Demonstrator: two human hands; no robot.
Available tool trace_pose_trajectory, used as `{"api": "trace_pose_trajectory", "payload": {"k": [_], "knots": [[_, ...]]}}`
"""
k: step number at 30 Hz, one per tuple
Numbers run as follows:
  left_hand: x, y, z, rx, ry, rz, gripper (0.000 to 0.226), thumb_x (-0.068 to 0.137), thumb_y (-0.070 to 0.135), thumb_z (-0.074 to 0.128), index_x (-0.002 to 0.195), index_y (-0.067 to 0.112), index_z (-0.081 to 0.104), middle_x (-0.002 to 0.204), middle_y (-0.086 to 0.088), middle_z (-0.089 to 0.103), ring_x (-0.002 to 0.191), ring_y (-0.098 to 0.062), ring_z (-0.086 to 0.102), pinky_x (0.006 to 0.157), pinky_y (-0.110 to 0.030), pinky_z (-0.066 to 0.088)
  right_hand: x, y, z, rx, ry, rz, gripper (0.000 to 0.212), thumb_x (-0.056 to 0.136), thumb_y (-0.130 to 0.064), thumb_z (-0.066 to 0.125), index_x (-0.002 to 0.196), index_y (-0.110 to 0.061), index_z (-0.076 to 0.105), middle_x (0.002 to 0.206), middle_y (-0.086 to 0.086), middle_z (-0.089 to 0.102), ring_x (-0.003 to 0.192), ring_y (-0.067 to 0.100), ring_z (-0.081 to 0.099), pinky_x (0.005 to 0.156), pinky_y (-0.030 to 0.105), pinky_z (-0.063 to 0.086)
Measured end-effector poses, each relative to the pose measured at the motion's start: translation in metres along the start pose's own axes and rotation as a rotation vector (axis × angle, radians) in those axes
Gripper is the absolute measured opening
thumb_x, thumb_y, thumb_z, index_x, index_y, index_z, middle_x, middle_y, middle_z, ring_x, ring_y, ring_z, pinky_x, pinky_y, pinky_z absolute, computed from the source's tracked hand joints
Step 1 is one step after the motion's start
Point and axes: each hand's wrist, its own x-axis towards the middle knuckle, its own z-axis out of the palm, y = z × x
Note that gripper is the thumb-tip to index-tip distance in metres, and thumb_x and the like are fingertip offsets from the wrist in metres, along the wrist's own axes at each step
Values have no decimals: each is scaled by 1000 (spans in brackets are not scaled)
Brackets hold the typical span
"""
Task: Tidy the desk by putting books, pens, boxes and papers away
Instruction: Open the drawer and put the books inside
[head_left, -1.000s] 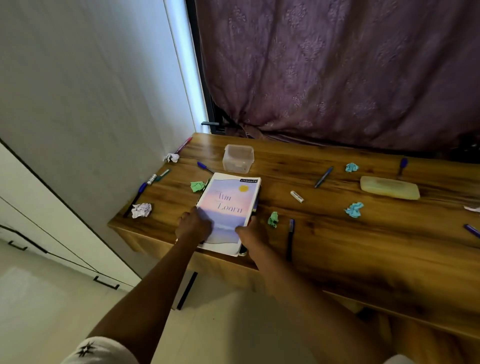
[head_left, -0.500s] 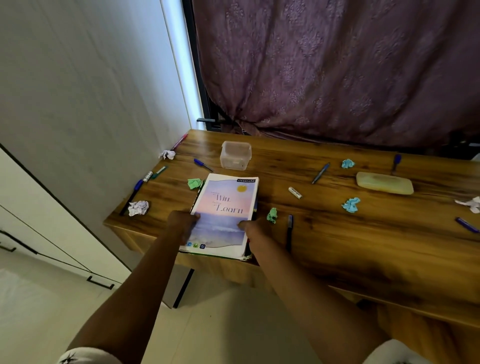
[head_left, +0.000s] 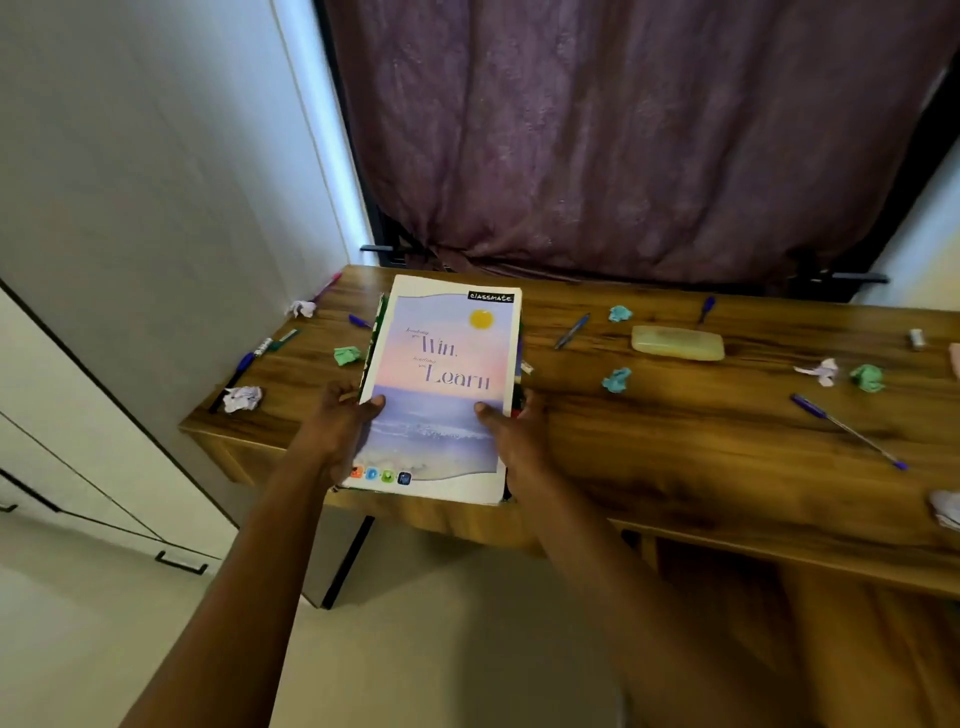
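Pink-and-blue rectangular paper notebook (head_left: 441, 374) at frame centre, clasped along both side edges by left hand (head_left: 340, 431) and right hand (head_left: 511, 436), thumbs on its cover.

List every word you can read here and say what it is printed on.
"classmate": black tag at the top right corner of the notebook cover.
"Win,": large letters on the cover.
"Learn": large letters below it.
Small script beside both words: too small to read.
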Motion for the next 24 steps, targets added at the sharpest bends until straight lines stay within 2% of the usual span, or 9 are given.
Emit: {"api": "trace_pose_trajectory", "payload": {"k": [1,3,7,11,13,15,17,20,24], "knots": [[-14,-1,15,-7,-21,16,42,90,14,62,127,7,43,116,-14,65,100,-37,65,89,-53,52,-10,-2,-21,-17,-3,-20,62,85,-20,69,138,-14,36,133,7,54,112,26,58,91,39,49],[-45,-5,48,0,-61,35,39,91,11,60,127,7,44,116,-13,65,102,-37,64,89,-51,52,-29,-3,-64,-13,10,-53,57,86,-22,68,135,-14,40,129,6,57,106,22,59,87,36,49],[-113,-25,123,33,-167,95,21,94,6,53,115,11,53,108,-7,67,89,-25,65,68,-32,57,-64,6,-156,-88,101,-54,52,85,-23,69,130,-12,47,124,8,61,109,28,60,90,40,51],[-170,-72,186,127,-244,141,28,92,9,59,116,24,59,119,-7,66,96,-23,64,81,-35,50,-108,25,-254,-115,126,-18,45,85,-19,68,126,-9,53,118,7,63,107,27,60,86,37,49],[-198,-97,208,170,-262,94,21,90,10,62,108,20,60,116,-11,67,94,-27,65,84,-42,52,-133,39,-295,-144,146,33,48,84,-22,70,127,-12,52,121,5,61,107,26,60,91,41,49],[-231,-118,229,131,-324,36,21,88,4,61,105,16,60,107,-13,70,87,-30,69,79,-48,56,-161,53,-335,-169,172,86,51,82,-25,71,128,-14,50,125,6,60,109,27,60,95,45,49],[-264,-133,240,104,-422,-4,25,87,-1,59,107,14,61,100,-12,72,79,-25,72,67,-40,59,-189,63,-367,-184,157,168,46,84,-24,68,126,-15,50,121,7,60,107,29,60,91,43,51],[-295,-154,250,220,-581,-97,29,85,7,64,113,15,61,103,-10,73,87,-26,72,77,-45,57,-227,71,-406,-197,102,240,37,85,-19,66,119,-17,53,113,6,63,98,25,64,82,38,55],[-305,-175,265,455,-645,-172,28,85,19,67,112,25,60,105,1,71,90,-18,71,73,-31,57,-239,91,-439,-270,69,356,35,87,-19,65,120,-13,54,109,5,62,96,22,62,81,31,51]]}}
